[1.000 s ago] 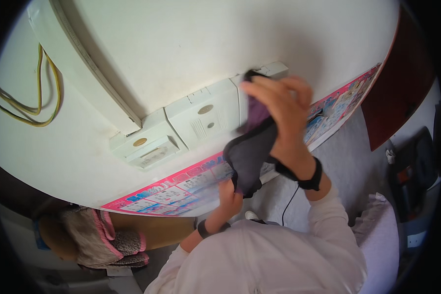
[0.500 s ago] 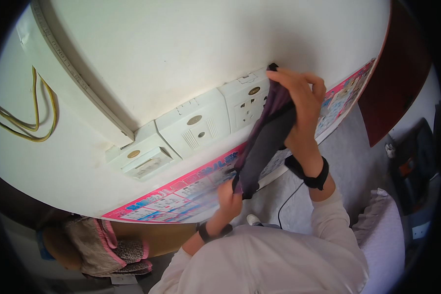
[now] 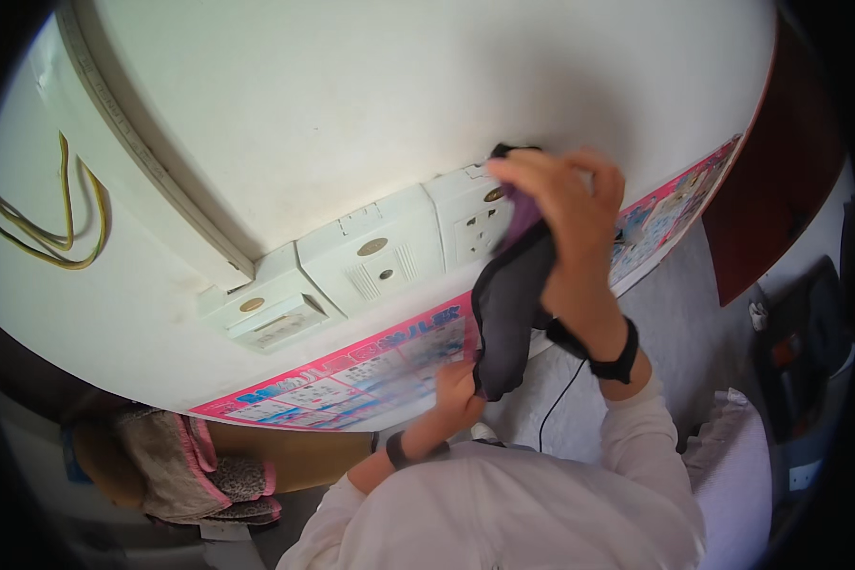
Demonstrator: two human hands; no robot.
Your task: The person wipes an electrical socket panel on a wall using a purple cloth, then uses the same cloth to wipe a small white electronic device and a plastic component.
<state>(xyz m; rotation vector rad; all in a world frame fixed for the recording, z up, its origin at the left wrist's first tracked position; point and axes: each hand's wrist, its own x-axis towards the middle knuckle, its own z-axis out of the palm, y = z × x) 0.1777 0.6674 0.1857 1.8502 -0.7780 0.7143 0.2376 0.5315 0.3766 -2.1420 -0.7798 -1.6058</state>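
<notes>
1. The right hand, in the head view, pinches the upper end of the cloth with its fingertips, just right of the socket; its other fingers bend loosely.
2. The left hand, below the socket, pinches the cloth's lower end; a slight blur hides how its thumb lies.
3. The cloth, dark grey with black edging and a purple part near its top, hangs between the two hands. It covers the socket's right end from view and runs down below it; whether it touches the wall I cannot tell.
4. Left of the socket sit two more white plates; below and left of it, the poster shows.
5. The step in hand looks like handling the cloth, spread lengthwise between two grips. The next move seems to call for a firm pinch at both ends, so that neither edge slips or folds over.
</notes>
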